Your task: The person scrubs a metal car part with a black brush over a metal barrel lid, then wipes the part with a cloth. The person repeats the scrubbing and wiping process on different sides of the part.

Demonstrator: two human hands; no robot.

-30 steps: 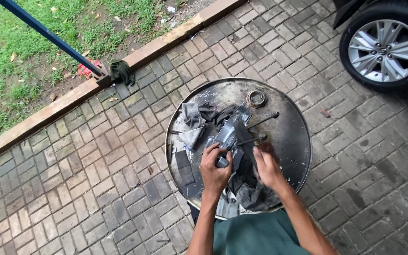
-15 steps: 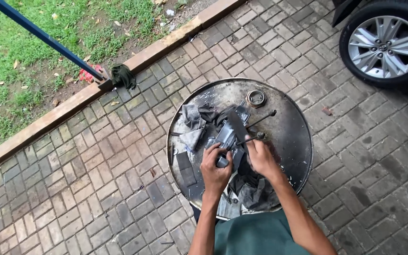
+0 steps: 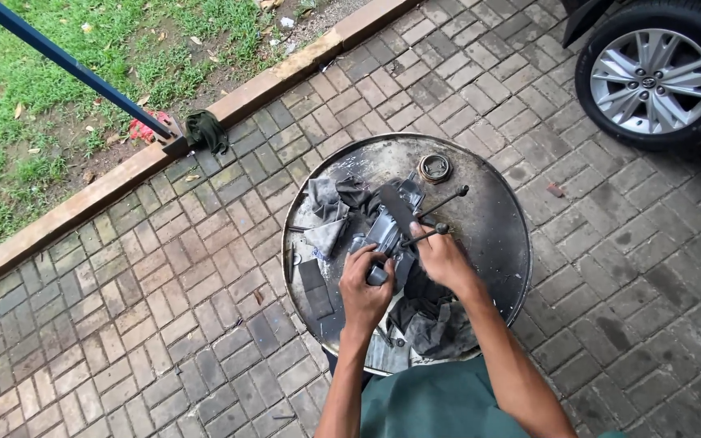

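Grey metal makes up the part (image 3: 387, 231) under both hands, lying near the middle of the round steel drum top (image 3: 488, 203) among dark rags (image 3: 330, 203). Left hand (image 3: 364, 288) has its fingers closed on the part's near end. Right hand (image 3: 441, 258) has its fingers clamped on a thin black rod tool (image 3: 436, 215) (knobbed at its ends). A small round ring (image 3: 434, 168) sits toward the far rim. Car wheel (image 3: 655, 73) stands well apart on the brick paving (image 3: 164, 324).
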